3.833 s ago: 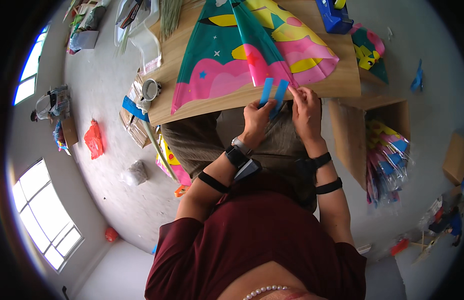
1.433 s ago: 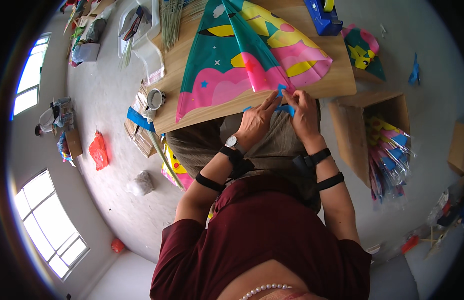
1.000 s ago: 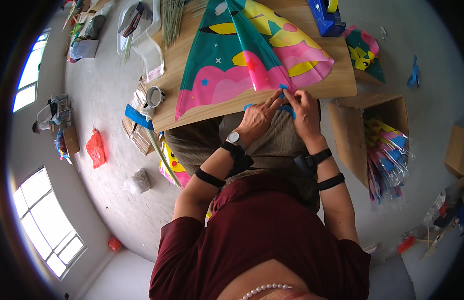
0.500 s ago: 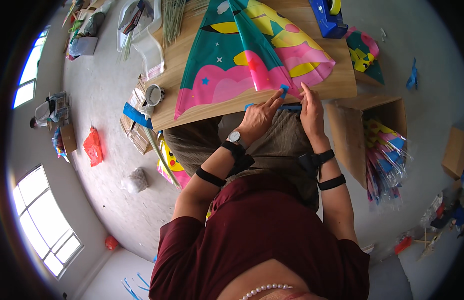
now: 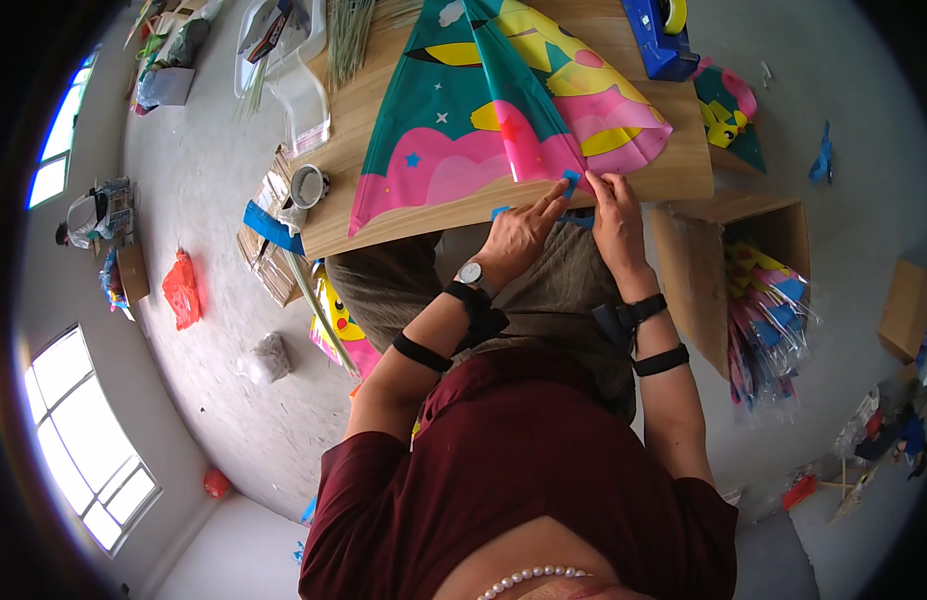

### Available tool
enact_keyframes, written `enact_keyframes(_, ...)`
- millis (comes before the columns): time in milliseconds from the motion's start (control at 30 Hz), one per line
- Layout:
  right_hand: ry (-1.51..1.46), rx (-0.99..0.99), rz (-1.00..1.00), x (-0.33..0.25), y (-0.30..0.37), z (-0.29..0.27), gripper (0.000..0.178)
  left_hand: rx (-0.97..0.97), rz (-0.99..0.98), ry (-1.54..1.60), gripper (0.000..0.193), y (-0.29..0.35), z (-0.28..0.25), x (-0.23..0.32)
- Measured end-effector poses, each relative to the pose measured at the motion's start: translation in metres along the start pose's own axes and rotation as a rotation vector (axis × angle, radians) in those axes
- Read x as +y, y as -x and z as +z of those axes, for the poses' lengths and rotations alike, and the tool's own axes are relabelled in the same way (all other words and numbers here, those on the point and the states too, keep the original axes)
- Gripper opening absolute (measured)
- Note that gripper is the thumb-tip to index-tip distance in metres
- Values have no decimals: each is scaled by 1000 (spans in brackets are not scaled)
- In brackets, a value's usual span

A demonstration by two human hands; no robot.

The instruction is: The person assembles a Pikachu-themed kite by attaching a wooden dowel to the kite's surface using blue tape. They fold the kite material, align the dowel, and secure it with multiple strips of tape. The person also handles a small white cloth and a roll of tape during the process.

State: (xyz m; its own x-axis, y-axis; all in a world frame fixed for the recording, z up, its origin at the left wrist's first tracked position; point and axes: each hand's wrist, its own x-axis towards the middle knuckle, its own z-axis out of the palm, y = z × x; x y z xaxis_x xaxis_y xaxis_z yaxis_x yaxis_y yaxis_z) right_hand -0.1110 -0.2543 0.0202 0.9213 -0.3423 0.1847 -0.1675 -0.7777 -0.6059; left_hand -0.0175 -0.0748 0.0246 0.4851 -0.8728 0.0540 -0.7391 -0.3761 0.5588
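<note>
Here the printed plastic sheet, green, pink and yellow, lies folded on the wooden table, its near point reaching the near side of the table between the person's two hands. The left hand, with a watch on its wrist, has its fingers stretched forward and close together, the tips resting on a short blue strip by the sheet's near point; whether they grip anything beneath the palm, one cannot tell. A second blue piece shows at the left of that hand. The right hand is just beside it, thumb and forefinger narrowly set at the near point of the sheet, though whether they pinch it cannot be made out. Farther off, a blue tape dispenser stands toward the far right of the table, and a bundle of thin sticks lies at the far left, next to a clear plastic bin. A roll sits by the table's left edge. To the right, below the table, an open cardboard box holds bagged colourful sheets, and a red bag lies well apart on the floor at left.
</note>
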Motion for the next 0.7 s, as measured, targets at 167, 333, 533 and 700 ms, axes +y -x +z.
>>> enact_keyframes(167, -1, 16, -26, -2, -1, -2, 44, -29, 5, -5, 48, 0, -4, -1)
enact_keyframes(333, 9, 25, -24, 0, -1, -1, 46, -27, 24, -10, 47, 0, -5, -3)
enact_keyframes(533, -13, 32, -13, 0, -1, -1, 45, -67, 3, -14, 46, -1, -10, 1)
enact_keyframes(700, -38, 35, -3, 1, 0, -2, 45, -71, 41, -41, 47, -3, -14, -1)
